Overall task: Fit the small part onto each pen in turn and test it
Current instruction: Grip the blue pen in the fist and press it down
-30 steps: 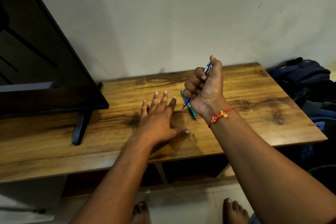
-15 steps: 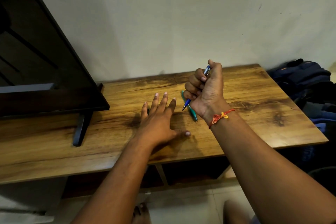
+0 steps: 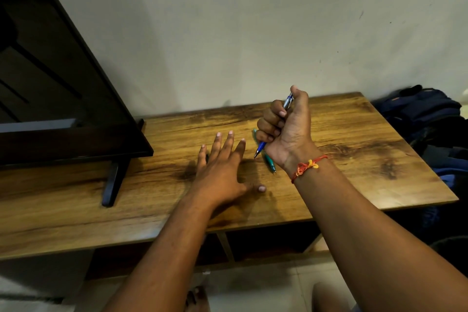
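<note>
My right hand (image 3: 286, 132) grips a blue pen (image 3: 260, 146) in a fist above the wooden table (image 3: 354, 159). The thumb sits on the pen's top end and the tip points down towards the table. A green pen (image 3: 270, 161) lies on the table just under and behind that fist, partly hidden by it. My left hand (image 3: 220, 170) rests flat on the table to the left of the pens, fingers straight and spread, holding nothing. The small part is not visible on its own.
A dark flat screen (image 3: 63, 99) on a black foot (image 3: 112, 182) stands on the table's left side. Dark blue bags (image 3: 425, 114) lie right of the table. A pale wall rises behind. Open shelves and my feet show below the front edge.
My right fist with the blue pen has shifted very slightly; the thumb stays on the pen's top. My left hand stays flat in the same spot.
</note>
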